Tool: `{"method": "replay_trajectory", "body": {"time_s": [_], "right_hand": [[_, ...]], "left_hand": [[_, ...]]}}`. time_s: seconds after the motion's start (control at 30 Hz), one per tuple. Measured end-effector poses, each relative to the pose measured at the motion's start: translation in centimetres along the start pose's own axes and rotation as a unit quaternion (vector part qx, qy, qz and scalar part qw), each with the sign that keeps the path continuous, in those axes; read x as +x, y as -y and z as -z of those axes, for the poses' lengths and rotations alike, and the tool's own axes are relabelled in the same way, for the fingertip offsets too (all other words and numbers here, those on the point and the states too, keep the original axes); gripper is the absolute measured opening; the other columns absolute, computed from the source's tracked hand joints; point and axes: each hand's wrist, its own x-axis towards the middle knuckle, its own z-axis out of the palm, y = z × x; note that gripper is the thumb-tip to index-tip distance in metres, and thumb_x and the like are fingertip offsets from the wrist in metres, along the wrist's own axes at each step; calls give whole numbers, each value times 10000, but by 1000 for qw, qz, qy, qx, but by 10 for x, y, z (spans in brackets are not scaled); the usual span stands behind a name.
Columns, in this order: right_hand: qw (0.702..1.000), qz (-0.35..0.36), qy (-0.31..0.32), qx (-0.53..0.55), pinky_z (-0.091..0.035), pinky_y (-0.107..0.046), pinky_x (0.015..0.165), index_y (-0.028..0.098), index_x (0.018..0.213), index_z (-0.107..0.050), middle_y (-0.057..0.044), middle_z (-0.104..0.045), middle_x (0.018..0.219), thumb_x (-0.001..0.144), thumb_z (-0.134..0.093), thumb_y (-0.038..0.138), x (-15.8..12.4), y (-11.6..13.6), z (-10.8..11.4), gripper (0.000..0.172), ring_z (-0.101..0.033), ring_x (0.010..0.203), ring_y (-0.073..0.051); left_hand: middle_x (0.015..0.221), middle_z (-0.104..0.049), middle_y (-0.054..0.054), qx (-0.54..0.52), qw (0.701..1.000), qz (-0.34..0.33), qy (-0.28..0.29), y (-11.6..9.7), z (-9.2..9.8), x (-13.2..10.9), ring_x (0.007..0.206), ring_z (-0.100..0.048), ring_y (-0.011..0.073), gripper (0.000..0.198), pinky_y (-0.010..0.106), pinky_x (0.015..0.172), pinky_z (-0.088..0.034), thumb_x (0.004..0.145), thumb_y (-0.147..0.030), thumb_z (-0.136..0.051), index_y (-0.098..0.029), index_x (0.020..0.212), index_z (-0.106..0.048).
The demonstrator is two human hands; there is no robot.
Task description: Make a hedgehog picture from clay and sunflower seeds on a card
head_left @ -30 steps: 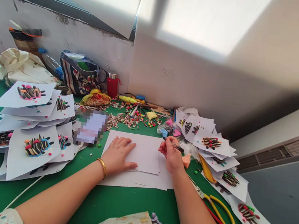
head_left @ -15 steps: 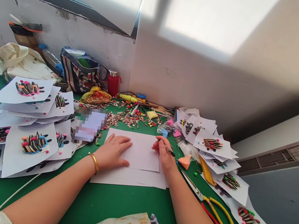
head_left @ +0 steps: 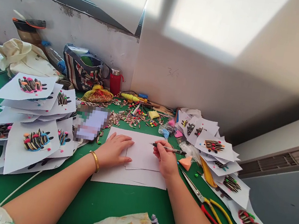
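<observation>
White paper sheets [head_left: 143,156] lie stacked in front of me on the green table. My left hand [head_left: 114,151] rests flat on the left part of the sheets, fingers stretched out, with a gold bangle at the wrist. Over the right part of the paper, my right hand [head_left: 165,158] is closed around a black pen [head_left: 170,150]. The pen lies nearly level, its tip pointing left just above the sheet. No marks are visible on the top sheet.
Paper cards with seed pictures are piled at left [head_left: 34,139] and right [head_left: 214,146]. Yellow-and-red scissors [head_left: 208,207] lie beside my right forearm. Loose seeds [head_left: 129,115], an orange clay lump [head_left: 186,162], a red bottle [head_left: 115,82] and a striped bag [head_left: 81,68] sit further back.
The pen in my right hand has turned from pointing down towards me to lying nearly level, tip left. My left hand stays flat on the paper. The view has shifted slightly.
</observation>
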Motion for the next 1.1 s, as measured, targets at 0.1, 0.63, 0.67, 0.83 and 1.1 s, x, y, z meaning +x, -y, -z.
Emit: {"method": "replay_trajectory", "body": {"time_s": [0.1, 0.63, 0.67, 0.83, 1.1], "right_hand": [[997, 2, 41, -58, -490, -269, 625, 226, 948, -642, 3, -649, 738, 807, -645, 458, -12, 2, -13, 271, -598, 635, -128], [936, 86, 150, -307, -462, -290, 656, 231, 869, -642, -10, -664, 827, 820, -562, 282, -30, -6, -30, 107, -586, 724, -169], [930, 96, 151, -321, -460, -293, 666, 230, 863, -646, -11, -666, 827, 819, -564, 273, -30, -6, -31, 103, -588, 733, -172], [917, 114, 159, -349, -462, -298, 684, 232, 828, -656, -10, -677, 796, 823, -561, 252, -32, -7, -32, 97, -604, 742, -175], [903, 121, 169, -375, -458, -301, 699, 235, 834, -668, -7, -686, 801, 827, -562, 245, -32, -9, -33, 106, -610, 749, -174]], "left_hand": [[1430, -497, 107, 2, 1000, -4, 5, 2, -1, 0, 1341, -415, 316, 699, 590, 1164, -124, 702, -511, -740, -285, 1334, -546], [1428, -503, 86, 1, 1000, 1, 3, 3, -2, 0, 1341, -416, 294, 498, 583, 1164, -132, 802, -351, -634, -290, 1294, -581], [1428, -504, 86, 1, 1000, 1, 2, 3, -2, 0, 1341, -416, 294, 499, 584, 1164, -130, 802, -349, -633, -289, 1294, -581], [1419, -512, 83, -5, 1000, 1, -2, 3, -3, 0, 1336, -421, 296, 495, 581, 1167, -124, 794, -342, -636, -290, 1285, -590], [1407, -522, 87, -5, 1000, -3, -10, 4, -5, 0, 1332, -429, 294, 491, 587, 1163, -133, 793, -344, -644, -284, 1277, -594]]}}
